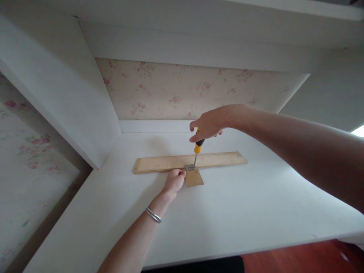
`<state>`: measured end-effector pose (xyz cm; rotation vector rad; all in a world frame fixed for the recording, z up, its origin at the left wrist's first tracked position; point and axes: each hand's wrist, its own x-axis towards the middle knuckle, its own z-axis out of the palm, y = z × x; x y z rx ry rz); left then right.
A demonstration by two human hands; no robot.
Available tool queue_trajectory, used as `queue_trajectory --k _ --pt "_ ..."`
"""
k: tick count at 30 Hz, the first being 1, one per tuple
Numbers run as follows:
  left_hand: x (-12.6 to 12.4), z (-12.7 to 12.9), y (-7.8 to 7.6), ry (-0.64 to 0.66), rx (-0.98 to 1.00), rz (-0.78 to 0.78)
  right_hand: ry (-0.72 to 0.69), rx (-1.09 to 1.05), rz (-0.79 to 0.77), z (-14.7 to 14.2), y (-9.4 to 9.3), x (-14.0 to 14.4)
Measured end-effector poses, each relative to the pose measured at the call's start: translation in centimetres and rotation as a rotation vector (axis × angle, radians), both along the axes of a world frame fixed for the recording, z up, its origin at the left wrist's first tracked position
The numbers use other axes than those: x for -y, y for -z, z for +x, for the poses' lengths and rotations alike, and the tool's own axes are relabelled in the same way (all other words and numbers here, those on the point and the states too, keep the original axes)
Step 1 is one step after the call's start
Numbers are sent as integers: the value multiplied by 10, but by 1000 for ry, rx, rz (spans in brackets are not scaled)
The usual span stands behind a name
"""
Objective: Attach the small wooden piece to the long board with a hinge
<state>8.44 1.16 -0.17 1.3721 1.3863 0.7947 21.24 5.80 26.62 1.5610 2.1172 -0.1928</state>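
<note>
My right hand [210, 123] is wrapped round the yellow and black handle of a screwdriver [197, 147], which stands nearly upright. Its shaft reaches down to a small metal hinge [189, 167]. The hinge lies where a long wooden board [159, 163] meets a small wooden piece [195, 178] in front of it. Close by the hinge's left end is my left hand [174, 180], its fingertips pinched together at the edge of the small piece. What exactly they grip is hidden. A silver bracelet circles my left wrist.
The boards lie on a white surface [256, 204] within a white frame. A white side panel [62, 83] rises on the left, and an overhead panel [199, 41] crosses above. Flowered wallpaper [170, 91] covers the back. Red flooring [290, 261] shows beyond the front edge.
</note>
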Motion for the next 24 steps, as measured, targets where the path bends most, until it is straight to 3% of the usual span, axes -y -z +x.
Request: queue_trajectory --k 4,9,13,18,24 --pt "0 0 -1 1 24 0 -99 -12 -63 -1 1 -4" --pt "0 0 -1 -18 48 -12 -26 14 -14 -4 1 -5" --pt "0 0 -1 -9 44 -15 -111 -29 -80 -1 1 -5" --pt "1 0 -4 -15 20 -20 38 41 16 -1 1 -6" --pt "0 0 -3 -6 19 -4 -34 -2 -71 -1 5 -7"
